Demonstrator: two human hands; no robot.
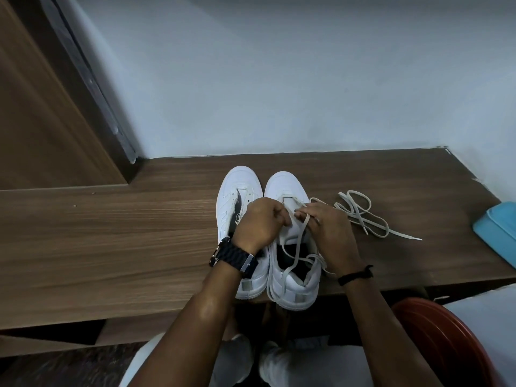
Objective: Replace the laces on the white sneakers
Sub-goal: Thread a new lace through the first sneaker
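Left hand [258, 222] covers the left sneaker's [240, 191] tongue; blue box [498, 229] cut off at the frame's right edge.

Bare wooden surface [111, 233] extends left of the two sneakers: open passage for a hand. The left sneaker [237, 191] and right sneaker [282, 188] stand side by side, touching, with no gap between them. Right of the pair, a loose lace [363, 216] sprawls over the surface; beyond it a blue object [497, 230] sits at the right edge. The wall [279, 79] closes the far side just behind the toes. A red chair [441, 336] stands near right, below the surface edge.
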